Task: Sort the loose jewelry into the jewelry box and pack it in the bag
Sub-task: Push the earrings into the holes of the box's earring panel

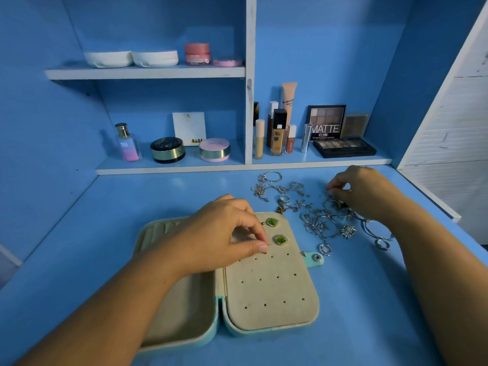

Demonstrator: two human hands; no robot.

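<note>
Teal jewelry box (pixel 272 291) lies open flat, two green earrings (pixel 280 239) on its holed panel; loose jewelry (pixel 320 225) scattered beside it.

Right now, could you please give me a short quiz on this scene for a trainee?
1. True or false: two green earrings sit on the holed panel of the jewelry box.
2. The right hand: A) reaches into the loose jewelry pile; B) rests flat on the box; C) is out of view.
3. Fill in: the left hand pinches a small metal piece over the box, which lies ___.
Key: 1 true; 2 A; 3 open.
</note>
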